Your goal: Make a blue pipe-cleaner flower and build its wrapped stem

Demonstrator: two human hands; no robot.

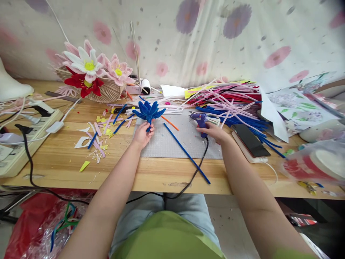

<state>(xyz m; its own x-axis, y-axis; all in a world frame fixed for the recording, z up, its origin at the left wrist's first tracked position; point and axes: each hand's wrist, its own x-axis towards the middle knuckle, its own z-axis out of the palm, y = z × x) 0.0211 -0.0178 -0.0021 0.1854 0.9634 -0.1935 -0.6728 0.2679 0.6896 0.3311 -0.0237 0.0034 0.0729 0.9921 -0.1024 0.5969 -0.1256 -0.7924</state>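
My left hand (145,133) is closed around the base of a blue pipe-cleaner flower (150,112), whose petals spread out above my fingers. On the right, my right hand (212,130) grips a purple hot glue gun (199,119), its nozzle pointing left over the grey cutting mat (183,144). The gun's black cord (204,153) runs down over the table's front edge. Between my hands a long blue pipe cleaner (185,153) lies slantwise across the mat and the wood. An orange pipe cleaner (170,123) rests just right of the flower.
Behind the mat lies a pile of pink, red and blue pipe cleaners (229,99). Finished flowers (88,66) stand at the back left. Scraps (99,135) litter the left side, near a power strip (32,140). A phone (250,140) and a bagged cup (318,162) are at right.
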